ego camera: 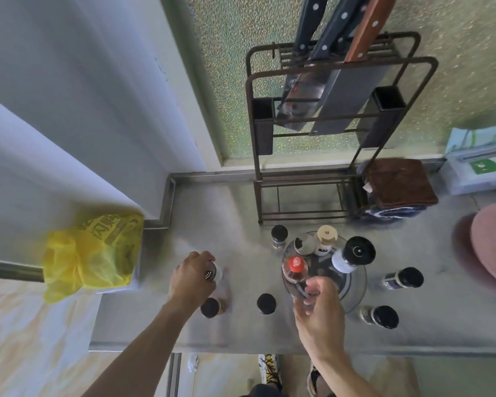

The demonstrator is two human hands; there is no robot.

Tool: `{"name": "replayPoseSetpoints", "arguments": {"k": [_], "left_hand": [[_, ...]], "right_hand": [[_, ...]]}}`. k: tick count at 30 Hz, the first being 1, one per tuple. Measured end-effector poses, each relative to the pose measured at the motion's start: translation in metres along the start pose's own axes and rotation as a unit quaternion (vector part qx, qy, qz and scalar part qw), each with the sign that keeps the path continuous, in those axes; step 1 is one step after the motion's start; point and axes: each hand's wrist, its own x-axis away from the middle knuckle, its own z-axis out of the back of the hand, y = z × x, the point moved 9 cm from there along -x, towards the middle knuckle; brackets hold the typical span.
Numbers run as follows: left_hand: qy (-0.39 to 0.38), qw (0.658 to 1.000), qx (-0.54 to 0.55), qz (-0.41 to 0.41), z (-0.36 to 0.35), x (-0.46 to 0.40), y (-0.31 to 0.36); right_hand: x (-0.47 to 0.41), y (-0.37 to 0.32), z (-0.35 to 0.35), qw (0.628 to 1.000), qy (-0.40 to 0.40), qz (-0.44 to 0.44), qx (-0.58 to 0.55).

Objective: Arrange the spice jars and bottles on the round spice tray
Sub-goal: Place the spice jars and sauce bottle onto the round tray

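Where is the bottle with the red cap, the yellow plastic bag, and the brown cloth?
Red-capped bottle (295,263), head view, on its cap.
Yellow plastic bag (92,253), head view, on its crinkled middle.
Folded brown cloth (398,183), head view, on its top face.

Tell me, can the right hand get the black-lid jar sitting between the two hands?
Probably yes. The right hand is at the tray's near rim, and the black-lid jar stands just left of it on bare counter, nothing between.

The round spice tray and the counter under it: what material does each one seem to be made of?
The round spice tray looks like clear glass or plastic: the counter shows through it and its rim glints. Which of the two cannot be told. The counter looks like brushed stainless steel: grey, with soft, dull reflections and a folded metal edge.
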Motion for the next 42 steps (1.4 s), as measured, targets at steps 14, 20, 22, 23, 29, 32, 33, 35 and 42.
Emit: {"name": "replayPoseSetpoints", "arguments": {"k": [14,20,22,23,29,32,33,35,42], "left_hand": [[0.065,0.964,0.181,-0.184,0.058,0.104,0.189],[0.035,0.955,0.225,-0.19,0.005,0.113,0.231],[0.008,0.954,0.257,-0.151,-0.013,0.111,0.225],[-0.017,0.953,0.281,-0.113,-0.025,0.11,0.218],[-0.124,0.878,0.447,0.113,-0.094,0.118,0.179],[-0.13,0.842,0.495,0.169,-0.11,0.117,0.171],[-0.133,0.833,0.506,0.181,-0.115,0.116,0.169],[-0.135,0.824,0.514,0.198,-0.121,0.115,0.168],[-0.137,0.837,0.491,0.2,-0.13,0.107,0.163]], "right_hand": [[0.0,-0.045,0.068,0.986,-0.068,0.146,-0.034],[-0.007,-0.007,0.086,0.99,-0.034,0.134,0.021],[-0.011,0.013,0.077,0.995,-0.045,0.094,0.007],[-0.014,0.021,0.072,0.996,-0.051,0.076,-0.002],[-0.024,0.048,0.027,0.994,-0.1,0.034,0.017],[-0.027,0.048,0.008,0.991,-0.126,0.024,0.035],[-0.028,0.048,0.004,0.991,-0.129,0.025,0.038],[-0.027,0.049,-0.002,0.989,-0.137,0.026,0.045],[-0.026,0.047,-0.008,0.985,-0.159,0.029,0.061]]}}
